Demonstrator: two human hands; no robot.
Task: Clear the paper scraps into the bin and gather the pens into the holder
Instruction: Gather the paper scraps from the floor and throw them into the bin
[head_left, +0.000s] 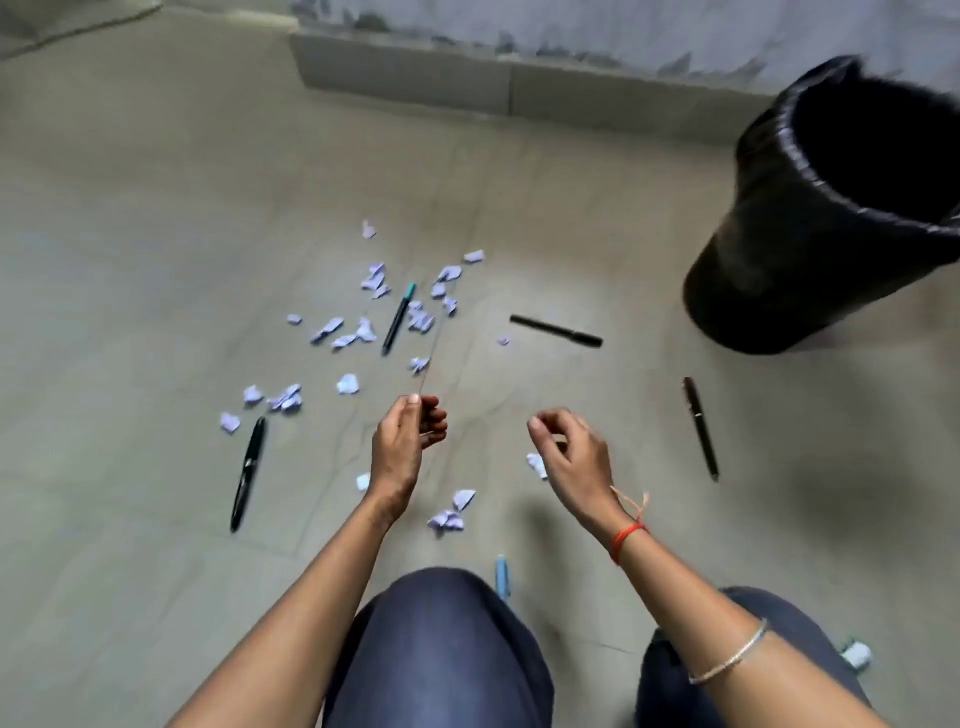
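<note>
– Farthest from the bin (831, 218), right by the knee (441, 649), what is that pale blue thing (501, 574)?
– Likely a pen, half hidden. Save it for the pen round.
– And the hands?
– The left hand (410, 441) and the right hand (566, 452) hover over the floor (156, 234), well short of the bin. Their fingers are loosely curled and, as far as the blur lets me judge, carry nothing.
– So scraps first?
– I'd say so. The paper scraps (358, 332) lie on the floor: a few just under the hands, the main scatter beyond, well apart from the bin on its left side. Sweep them into 1 heap with the edge of a palm rather than pinching each. They look light and crumpled and may skip away from a fast hand.
– The pens are mixed in.
– Yes, 4 more: a black pen (249, 473) farthest left of the bin, a green-capped pen (399, 325) among the scraps, then a brown pen (701, 428) and a black marker (556, 331) nearest the bin. Lift the green-capped one out before sweeping.
– And the holder?
– Not in view. The bin's mouth is open, so carry the heap over in 2 cupped hands.
</note>
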